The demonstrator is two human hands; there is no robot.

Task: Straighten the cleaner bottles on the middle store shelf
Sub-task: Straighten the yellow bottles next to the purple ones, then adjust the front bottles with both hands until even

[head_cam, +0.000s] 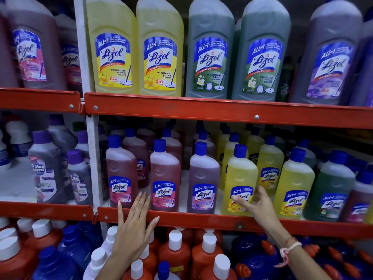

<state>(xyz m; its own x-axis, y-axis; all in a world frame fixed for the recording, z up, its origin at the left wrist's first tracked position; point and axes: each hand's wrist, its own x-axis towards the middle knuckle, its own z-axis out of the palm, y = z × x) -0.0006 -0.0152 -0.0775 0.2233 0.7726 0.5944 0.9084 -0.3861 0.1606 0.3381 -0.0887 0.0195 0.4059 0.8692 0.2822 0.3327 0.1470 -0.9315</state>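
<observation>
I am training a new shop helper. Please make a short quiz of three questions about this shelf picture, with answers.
1. True or false: the right hand touches a yellow bottle on the middle shelf.
2. Which colour are the caps of the middle shelf bottles? A white, B blue, C red.
3. Fill in: the left hand lies over the shelf's ___ front edge.

Key: 1 true; 2 B; 3 red.
</observation>
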